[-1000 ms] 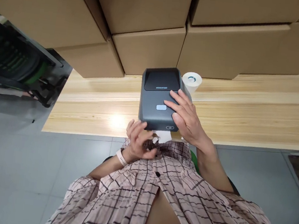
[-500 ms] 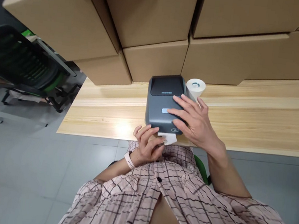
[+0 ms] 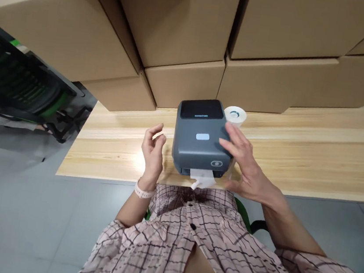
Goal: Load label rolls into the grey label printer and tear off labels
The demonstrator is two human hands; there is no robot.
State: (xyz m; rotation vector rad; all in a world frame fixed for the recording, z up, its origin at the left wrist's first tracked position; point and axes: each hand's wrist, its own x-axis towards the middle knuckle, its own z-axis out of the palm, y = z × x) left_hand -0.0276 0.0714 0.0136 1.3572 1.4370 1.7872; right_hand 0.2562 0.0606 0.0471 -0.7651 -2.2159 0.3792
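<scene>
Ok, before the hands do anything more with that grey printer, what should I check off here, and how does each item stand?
1. Label strip out of the front slot: ok, white paper hangs there with a curled end.
2. Right hand steadying the label printer: ok, fingers rest on its right side.
3. Left hand free: ok, raised beside the printer, holding nothing.
4. Lid shut: ok, it appears closed.
5. Printer fully on the wooden table: ok, though near the front edge.
6. Paper roll condition: cannot tell, mostly hidden behind the printer.
</scene>
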